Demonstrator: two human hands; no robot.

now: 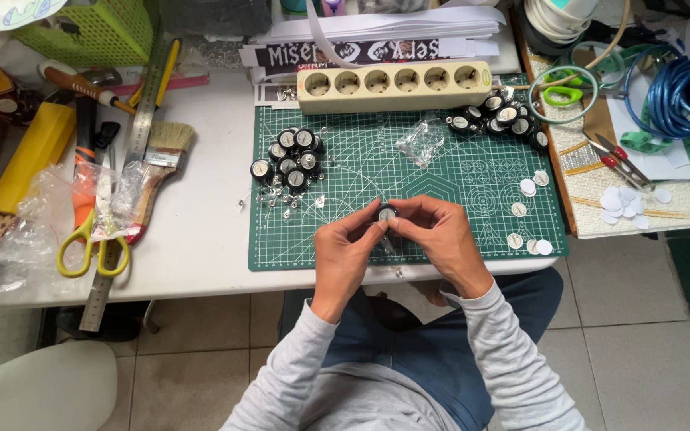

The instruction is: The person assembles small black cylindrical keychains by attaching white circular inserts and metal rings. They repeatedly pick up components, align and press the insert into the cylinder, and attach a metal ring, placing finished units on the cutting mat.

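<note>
Both my hands meet over the near edge of the green cutting mat [473,199]. My left hand [343,257] and my right hand [439,242] together pinch one small round black badge with a pale face [386,212] between the fingertips. A pile of the same round badges [287,160] lies on the mat's left part, with small metal pins scattered below it. A second pile of badges [498,116] sits at the mat's far right corner. Several white paper discs [526,188] lie on the mat's right side.
A beige power strip [394,85] lies along the mat's far edge, a crumpled clear bag [420,141] below it. Left of the mat are yellow-handled scissors [89,243], a paintbrush [157,172], a steel ruler [125,179] and plastic wrap. Red snips [618,160], blue cable and tape rolls lie right.
</note>
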